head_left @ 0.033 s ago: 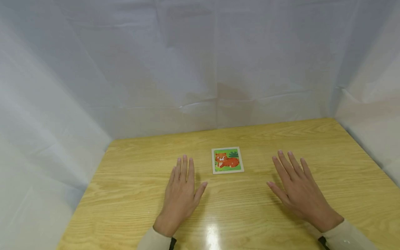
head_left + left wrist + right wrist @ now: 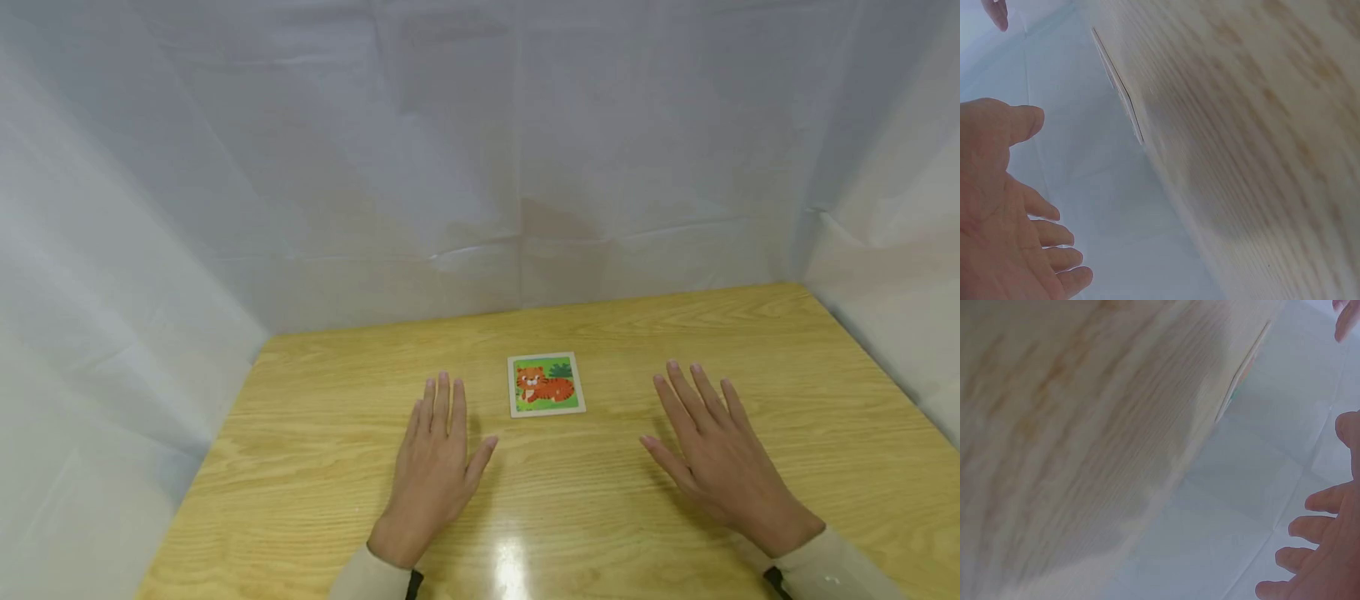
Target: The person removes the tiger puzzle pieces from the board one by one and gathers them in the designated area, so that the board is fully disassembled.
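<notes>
A square picture puzzle with a pale border lies flat on the wooden table, showing an orange striped tiger on green. To its left and nearer the body, my left hand hovers palm down over the table, fingers straight and thumb spread. My right hand is likewise above the table on the other side, farther from the puzzle, its fingers extended. Neither hand touches or holds anything. Both wrist views show a gap between palm and tabletop, and the puzzle appears there edge-on as a thin board.
The wood-grain table reflects a bright light spot near its front. White sheeting hangs behind the table's far edge, and more white sheeting stands along the left and right sides.
</notes>
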Demonstrator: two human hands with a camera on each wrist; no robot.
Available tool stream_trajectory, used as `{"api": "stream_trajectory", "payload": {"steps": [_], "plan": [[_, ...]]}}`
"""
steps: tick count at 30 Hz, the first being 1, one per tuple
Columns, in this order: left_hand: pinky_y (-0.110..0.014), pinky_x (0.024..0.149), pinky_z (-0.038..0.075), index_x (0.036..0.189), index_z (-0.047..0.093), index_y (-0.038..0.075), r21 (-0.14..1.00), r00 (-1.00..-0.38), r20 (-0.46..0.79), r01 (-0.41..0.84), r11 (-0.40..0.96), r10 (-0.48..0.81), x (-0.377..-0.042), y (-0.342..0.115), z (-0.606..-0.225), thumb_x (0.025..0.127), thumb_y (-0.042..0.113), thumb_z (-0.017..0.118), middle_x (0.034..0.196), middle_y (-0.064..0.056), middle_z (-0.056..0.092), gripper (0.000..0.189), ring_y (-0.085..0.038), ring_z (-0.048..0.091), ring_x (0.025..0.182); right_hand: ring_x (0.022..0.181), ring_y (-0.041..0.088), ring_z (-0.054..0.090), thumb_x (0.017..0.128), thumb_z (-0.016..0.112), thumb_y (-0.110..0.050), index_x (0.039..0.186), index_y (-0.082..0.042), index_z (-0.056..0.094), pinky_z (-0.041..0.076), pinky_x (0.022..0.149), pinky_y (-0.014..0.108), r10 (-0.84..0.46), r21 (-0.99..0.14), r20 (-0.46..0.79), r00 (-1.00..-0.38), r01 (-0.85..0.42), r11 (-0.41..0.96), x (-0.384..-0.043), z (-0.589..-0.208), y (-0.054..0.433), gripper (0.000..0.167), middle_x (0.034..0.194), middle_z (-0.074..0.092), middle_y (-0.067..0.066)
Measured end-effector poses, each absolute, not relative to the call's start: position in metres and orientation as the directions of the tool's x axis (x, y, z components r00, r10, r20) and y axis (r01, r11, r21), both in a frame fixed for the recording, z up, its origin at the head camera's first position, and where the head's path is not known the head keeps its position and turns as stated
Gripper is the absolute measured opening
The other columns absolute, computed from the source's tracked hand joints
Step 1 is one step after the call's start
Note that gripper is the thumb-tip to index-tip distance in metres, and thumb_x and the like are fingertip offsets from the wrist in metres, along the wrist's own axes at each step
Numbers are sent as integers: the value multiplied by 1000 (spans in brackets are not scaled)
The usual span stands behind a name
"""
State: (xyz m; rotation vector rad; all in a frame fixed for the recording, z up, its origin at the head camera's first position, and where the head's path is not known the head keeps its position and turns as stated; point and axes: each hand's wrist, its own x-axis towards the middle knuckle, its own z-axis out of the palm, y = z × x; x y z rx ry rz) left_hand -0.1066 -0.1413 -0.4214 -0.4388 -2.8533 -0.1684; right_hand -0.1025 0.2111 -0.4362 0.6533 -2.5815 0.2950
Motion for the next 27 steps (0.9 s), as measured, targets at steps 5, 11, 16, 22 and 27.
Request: {"api": "stream_trajectory", "payload": {"steps": [5,11,16,22,27], "plan": [[-55,125,26,160,22,-6,73,-925,257,309,948,282,-106,-142,-421,106,51,49,166,-29,19,83,-43,19,156,158,39,19,107,43,-53,161,-4,28,8,128,58,-395,-97,479,-784,-494,864,-102,-436,211,74,165,32,24],[-55,125,24,160,20,-5,93,-930,237,309,947,281,-106,-141,-421,106,51,48,167,-29,17,83,-44,19,156,159,37,15,107,44,-53,161,-4,28,9,128,59,-399,-98,474,-785,-497,862,-102,-437,212,74,165,30,24],[-55,126,23,160,20,-5,117,-937,211,307,944,279,-107,-141,-421,106,51,47,168,-28,15,83,-43,17,157,158,38,18,107,43,-53,161,-4,28,11,127,59,-402,-93,478,-781,-500,861,-102,-437,212,75,165,31,24],[-54,126,24,159,24,-5,125,-938,184,319,940,293,-109,-138,-420,106,50,47,167,-28,16,80,-44,20,156,158,39,18,107,47,-51,161,-3,28,8,128,57,-403,-101,455,-794,-496,862,-102,-437,211,75,165,30,24],[-54,125,26,158,28,-6,134,-930,185,343,930,317,-111,-134,-419,106,49,48,166,-30,21,78,-45,23,155,159,38,13,106,50,-49,161,-2,26,5,129,57,-409,-109,440,-800,-499,860,-104,-438,212,76,166,28,26]]}}
